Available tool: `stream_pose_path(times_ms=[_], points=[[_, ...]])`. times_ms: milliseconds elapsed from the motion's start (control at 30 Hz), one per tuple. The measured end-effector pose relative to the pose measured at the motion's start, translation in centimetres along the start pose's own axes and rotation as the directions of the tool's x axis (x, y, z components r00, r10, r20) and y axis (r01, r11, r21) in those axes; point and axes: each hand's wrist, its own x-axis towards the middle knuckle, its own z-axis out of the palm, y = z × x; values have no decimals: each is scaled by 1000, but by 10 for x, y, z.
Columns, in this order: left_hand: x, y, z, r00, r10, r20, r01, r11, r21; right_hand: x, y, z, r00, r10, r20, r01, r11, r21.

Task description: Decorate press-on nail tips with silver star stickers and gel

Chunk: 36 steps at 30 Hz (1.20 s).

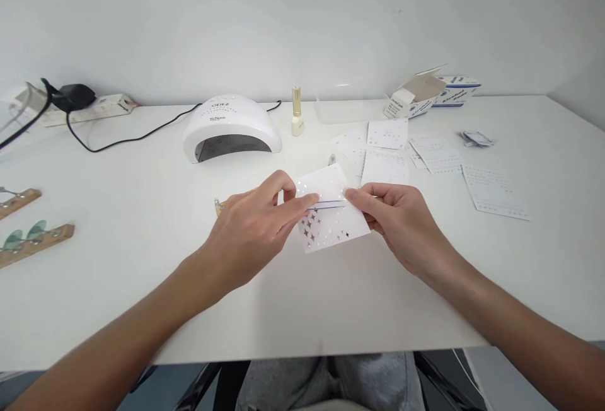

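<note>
My right hand [394, 212] pinches the right edge of a white nail sticker sheet [333, 231] between thumb and fingers. Shiny four-pointed stars cover parts of the sheet, which is tilted above the table. My left hand [259, 215] is closed, with its thumb over the sheet's left part. From its fingers, a slim pair of purple-blue tweezers [331, 205] reaches across the sheet, the two thin arms drawing closer toward my right thumb. The tweezers' rear end is hidden in my left hand. Behind that hand, a small wooden stand [219, 207] is mostly covered.
A white nail lamp [231, 124] and a gold-capped polish bottle [297, 115] stand at the back. Sticker sheets [387, 133] lie beyond my right hand, near an open alcohol pad box [416, 96] and torn packets [476, 138]. Wooden nail-tip stands [38, 244] lie left.
</note>
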Motion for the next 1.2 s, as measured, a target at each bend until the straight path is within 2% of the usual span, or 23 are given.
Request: stream_pose_path(times_ms=[200,467,700,833,933,1033,1133,1200], points=[[-1,0,0,1000,19,0,-19,999,45,-1,0,0,999,-9,40,6,998,57],[-1,1,0,999,35,16,-36,996,84,-1,2,-3,984,-22,174,-11,982,188],[0,6,0,998,-41,-37,42,999,31,-2,4,-1,993,-27,113,17,996,84],[3,6,-5,984,-162,-70,153,982,-111,-1,3,0,996,-25,86,24,1000,16],[8,4,-10,948,-314,56,316,900,-302,4,-5,-11,996,-66,64,66,998,6],[13,-2,-14,869,-448,212,493,741,-455,10,-13,-35,991,-129,-22,127,989,-82],[18,-6,-17,816,-510,273,569,619,-541,12,-11,-65,991,-77,-113,45,964,-262],[20,-8,-18,795,-526,302,593,571,-568,11,-2,-81,982,-45,-183,-35,911,-411]])
